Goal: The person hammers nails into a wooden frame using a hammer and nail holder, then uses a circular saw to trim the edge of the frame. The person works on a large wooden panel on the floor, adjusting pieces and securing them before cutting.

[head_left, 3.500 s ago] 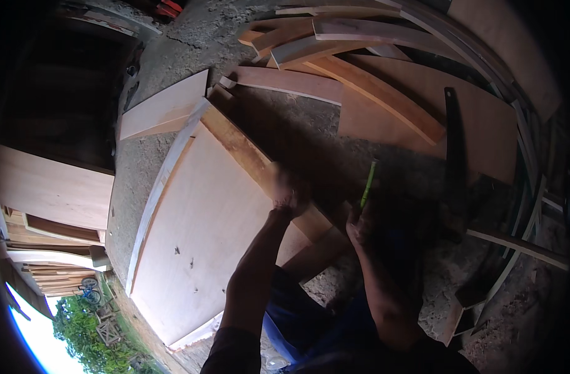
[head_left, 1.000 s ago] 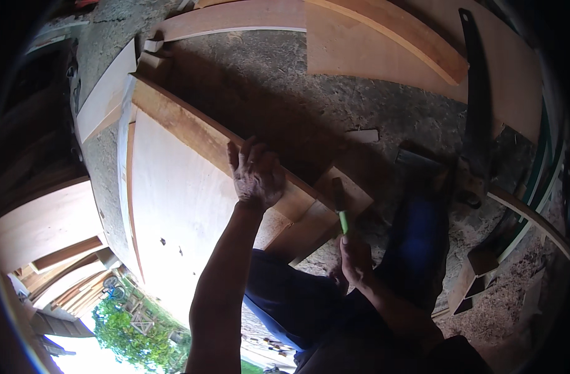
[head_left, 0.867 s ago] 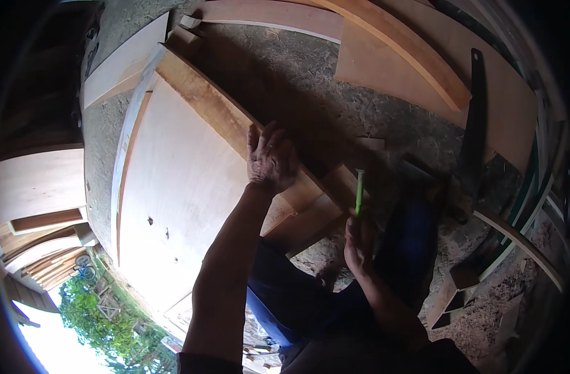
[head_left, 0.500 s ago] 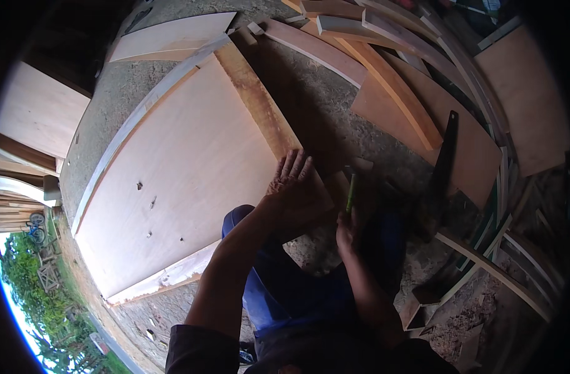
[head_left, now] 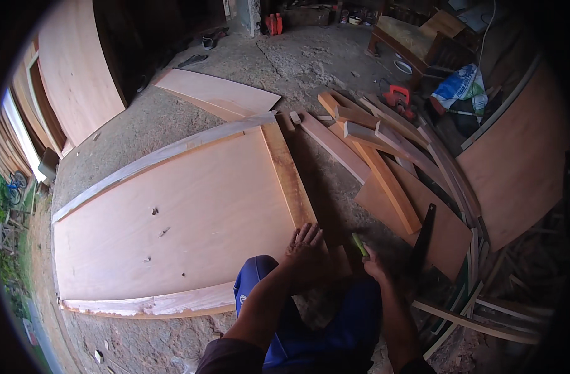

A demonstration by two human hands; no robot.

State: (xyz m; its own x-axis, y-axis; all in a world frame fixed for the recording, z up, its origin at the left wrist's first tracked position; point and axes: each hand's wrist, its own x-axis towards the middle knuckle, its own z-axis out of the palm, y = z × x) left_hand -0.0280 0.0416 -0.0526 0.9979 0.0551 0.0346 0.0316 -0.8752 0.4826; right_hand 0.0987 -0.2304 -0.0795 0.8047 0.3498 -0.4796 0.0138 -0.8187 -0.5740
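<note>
A large plywood panel (head_left: 135, 237) edged with wooden strips lies in front of me on the left. My left hand (head_left: 305, 240) rests on the near end of its brown, stained right-hand wooden strip (head_left: 286, 174), fingers stretched out over the wood. To the right, my right hand (head_left: 373, 267) is closed around a slim tool with a yellow-green handle (head_left: 359, 246); the tool's working end cannot be made out. A small wood block (head_left: 340, 260) sits between the hands by the panel's corner. Several dark holes or marks show on the panel's face.
A dark handsaw (head_left: 424, 235) leans by a plywood sheet (head_left: 444, 249) at right. Curved and straight timber pieces (head_left: 384, 181) are heaped beyond it. Another board (head_left: 219, 90) lies behind the panel. A red power tool (head_left: 398, 98) and a wooden bench (head_left: 416, 43) stand farther back.
The view has tilted up, showing more of the far floor. My left hand stays on the panel's edge strip. In my right hand, the tool has tipped leftward.
</note>
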